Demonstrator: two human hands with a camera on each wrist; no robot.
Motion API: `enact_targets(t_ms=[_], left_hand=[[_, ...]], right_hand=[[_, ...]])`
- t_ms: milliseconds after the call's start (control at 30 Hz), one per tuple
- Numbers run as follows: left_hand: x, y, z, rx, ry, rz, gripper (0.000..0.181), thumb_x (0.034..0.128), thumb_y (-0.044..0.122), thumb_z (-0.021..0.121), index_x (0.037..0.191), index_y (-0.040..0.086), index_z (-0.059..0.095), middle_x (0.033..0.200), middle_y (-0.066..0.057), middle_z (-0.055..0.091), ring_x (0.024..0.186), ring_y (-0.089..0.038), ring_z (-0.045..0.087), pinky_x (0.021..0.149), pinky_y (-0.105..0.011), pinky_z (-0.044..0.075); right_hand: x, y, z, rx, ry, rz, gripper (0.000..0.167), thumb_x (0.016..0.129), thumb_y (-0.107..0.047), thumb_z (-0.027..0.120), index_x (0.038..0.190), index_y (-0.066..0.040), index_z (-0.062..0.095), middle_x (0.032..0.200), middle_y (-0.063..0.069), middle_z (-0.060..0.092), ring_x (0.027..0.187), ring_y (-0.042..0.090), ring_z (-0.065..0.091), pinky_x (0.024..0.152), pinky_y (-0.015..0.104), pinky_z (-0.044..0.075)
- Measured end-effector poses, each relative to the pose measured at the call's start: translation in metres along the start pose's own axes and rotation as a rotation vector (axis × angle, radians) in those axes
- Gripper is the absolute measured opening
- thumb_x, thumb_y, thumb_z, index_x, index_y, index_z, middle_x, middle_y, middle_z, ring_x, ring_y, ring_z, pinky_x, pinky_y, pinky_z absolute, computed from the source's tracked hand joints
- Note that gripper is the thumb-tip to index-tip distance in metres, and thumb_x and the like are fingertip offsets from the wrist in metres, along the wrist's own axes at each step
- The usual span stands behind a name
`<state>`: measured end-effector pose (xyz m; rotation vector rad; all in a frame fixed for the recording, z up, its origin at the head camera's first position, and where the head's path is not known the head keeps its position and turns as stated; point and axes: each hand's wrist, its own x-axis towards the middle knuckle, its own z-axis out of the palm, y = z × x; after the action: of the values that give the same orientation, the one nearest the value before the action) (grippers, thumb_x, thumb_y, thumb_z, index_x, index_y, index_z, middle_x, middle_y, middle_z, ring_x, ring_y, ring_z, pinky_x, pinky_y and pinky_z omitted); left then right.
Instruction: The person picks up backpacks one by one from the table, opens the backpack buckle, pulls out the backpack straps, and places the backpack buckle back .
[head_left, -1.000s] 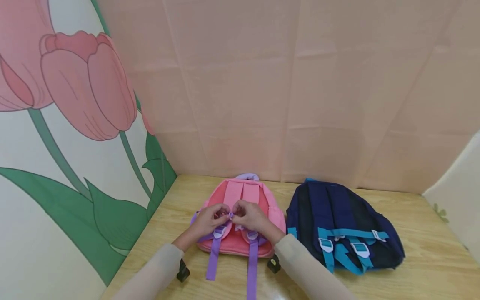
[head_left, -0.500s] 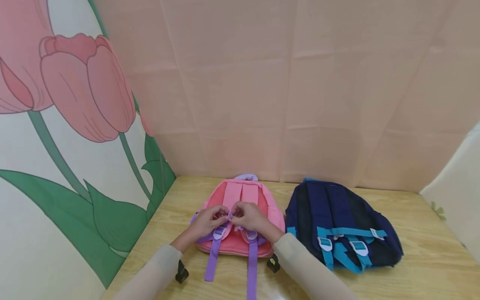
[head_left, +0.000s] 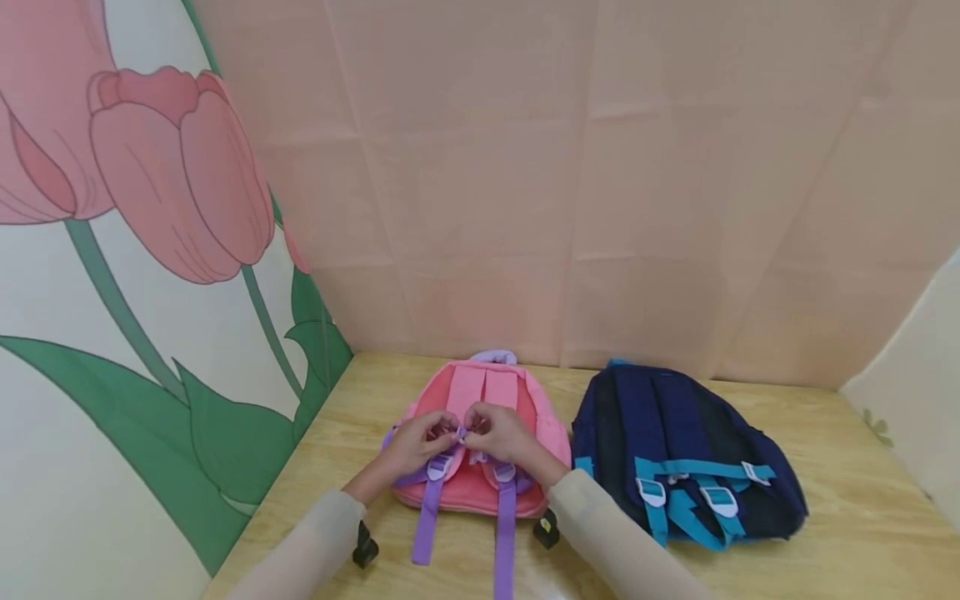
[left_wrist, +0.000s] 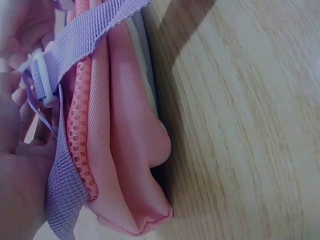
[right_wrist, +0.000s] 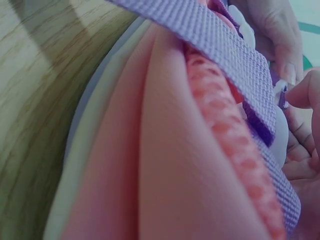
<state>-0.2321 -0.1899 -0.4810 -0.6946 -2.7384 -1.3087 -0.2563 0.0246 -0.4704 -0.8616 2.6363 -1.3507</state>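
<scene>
A pink backpack lies on the wooden table with its shoulder straps facing up. Above its middle, my left hand and right hand meet, thumbs and fingertips close together. They pinch a small purple-and-white piece between them; in the right wrist view a white bit shows at the fingertips. Its exact kind is mostly hidden by the fingers. Purple webbing with a white buckle passes beside my left hand. Two purple strap tails hang toward the table's front.
A navy backpack with turquoise straps lies close on the right. Behind stands a pinkish-beige cloth wall, and a tulip-printed panel borders the left. Bare wooden tabletop shows at the right.
Both hands stay at the same spot over the pink backpack with only tiny finger shifts. The head view sways slightly; the backpacks stay put.
</scene>
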Motion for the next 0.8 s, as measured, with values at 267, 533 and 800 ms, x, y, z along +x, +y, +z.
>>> enact_targets(t_ms=[267, 533, 800], left_hand=[[-0.0009, -0.0014, -0.0009, -0.057, -0.013, -0.053, 0.020, 0.1016, 0.029, 0.063, 0.114, 0.014, 0.067, 0.102, 0.004, 0.070, 0.091, -0.011, 0.063, 0.080, -0.027, 0.050], [-0.0043, -0.0017, -0.0080, -0.029, -0.056, -0.084, 0.026, 0.0968, 0.032, 0.070, 0.117, 0.015, 0.067, 0.104, 0.005, 0.069, 0.094, -0.012, 0.062, 0.081, -0.030, 0.051], [-0.0050, -0.0025, -0.0073, 0.019, -0.051, -0.071, 0.018, 0.0985, 0.030, 0.068, 0.112, 0.019, 0.072, 0.099, 0.009, 0.069, 0.088, -0.011, 0.060, 0.076, -0.027, 0.051]], right_hand=[[-0.0019, 0.0003, -0.0027, 0.029, -0.081, 0.012, 0.023, 0.086, -0.015, 0.075, 0.107, -0.013, 0.067, 0.091, -0.004, 0.067, 0.083, 0.010, 0.061, 0.072, 0.026, 0.052], [-0.0020, 0.0002, -0.0017, 0.027, -0.051, 0.010, 0.015, 0.088, -0.017, 0.076, 0.101, -0.015, 0.068, 0.088, -0.005, 0.067, 0.081, 0.009, 0.061, 0.072, 0.026, 0.052], [-0.0029, 0.0010, -0.0054, 0.052, -0.047, 0.014, 0.016, 0.089, -0.021, 0.078, 0.102, -0.016, 0.069, 0.091, -0.006, 0.068, 0.084, 0.009, 0.063, 0.076, 0.027, 0.052]])
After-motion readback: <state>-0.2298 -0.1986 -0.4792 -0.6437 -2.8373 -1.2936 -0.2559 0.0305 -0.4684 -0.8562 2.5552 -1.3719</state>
